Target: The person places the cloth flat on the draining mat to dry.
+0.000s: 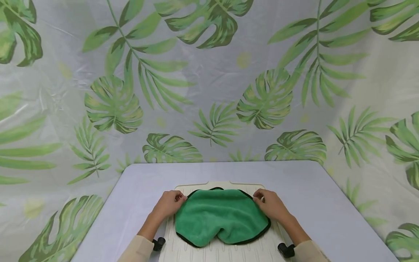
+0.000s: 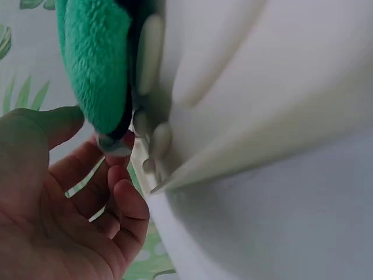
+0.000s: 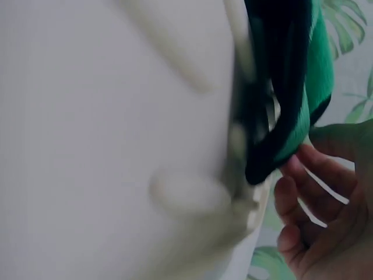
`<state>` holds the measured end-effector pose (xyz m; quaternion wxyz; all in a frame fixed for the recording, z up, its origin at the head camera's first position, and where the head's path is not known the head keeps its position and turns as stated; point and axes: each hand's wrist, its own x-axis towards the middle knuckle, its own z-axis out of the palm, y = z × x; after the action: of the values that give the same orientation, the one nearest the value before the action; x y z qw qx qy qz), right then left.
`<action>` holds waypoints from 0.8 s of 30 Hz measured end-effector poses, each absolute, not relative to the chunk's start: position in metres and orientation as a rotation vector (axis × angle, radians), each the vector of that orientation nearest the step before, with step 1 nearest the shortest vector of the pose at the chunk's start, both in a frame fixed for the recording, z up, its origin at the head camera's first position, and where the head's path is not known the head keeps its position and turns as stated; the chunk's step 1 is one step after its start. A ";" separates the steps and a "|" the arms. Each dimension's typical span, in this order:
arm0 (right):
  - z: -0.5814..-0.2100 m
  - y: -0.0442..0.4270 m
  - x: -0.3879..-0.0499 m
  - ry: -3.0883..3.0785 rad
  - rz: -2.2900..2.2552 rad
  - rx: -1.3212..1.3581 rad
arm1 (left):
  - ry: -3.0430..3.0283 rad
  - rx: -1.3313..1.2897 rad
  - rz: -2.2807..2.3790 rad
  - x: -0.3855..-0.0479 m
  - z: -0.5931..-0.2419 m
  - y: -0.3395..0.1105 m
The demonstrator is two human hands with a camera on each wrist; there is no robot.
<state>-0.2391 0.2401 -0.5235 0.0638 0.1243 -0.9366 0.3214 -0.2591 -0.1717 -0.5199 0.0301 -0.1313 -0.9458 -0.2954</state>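
Note:
A green plush cloth with black edging lies bunched over a cream ribbed washboard. My left hand pinches the cloth's upper left edge between thumb and fingers. In the left wrist view, the cloth hangs down to the fingertips, where a small pale piece shows at its edge; the other fingers of the left hand curl loosely below. On the opposite side, my right hand pinches the upper right edge. Black edging and green pile of the cloth meet the thumb and forefinger of the right hand.
The washboard rests on a white table, whose far edge meets a leaf-patterned curtain. Black wrist mounts sit by both sleeves. In both wrist views the board's pale surface is blurred and close.

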 end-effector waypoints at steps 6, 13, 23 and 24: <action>-0.519 0.249 -0.230 -2.944 0.870 0.282 | -2.928 -0.434 -0.846 -0.272 -0.503 -0.164; -0.512 0.262 -0.214 -3.084 0.906 0.250 | -2.905 -0.433 -0.928 -0.292 -0.502 -0.148; -0.511 0.278 -0.206 -3.084 1.032 0.486 | -2.992 -0.459 -1.086 -0.299 -0.508 -0.134; -0.511 0.279 -0.207 -3.072 1.033 0.501 | -2.989 -0.473 -1.094 -0.298 -0.508 -0.134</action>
<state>-0.2066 0.2789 -0.5110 -0.0690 0.1525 -0.9345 0.3143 -0.2985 -0.1340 -0.5080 -0.0379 -0.1470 -0.9282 -0.3396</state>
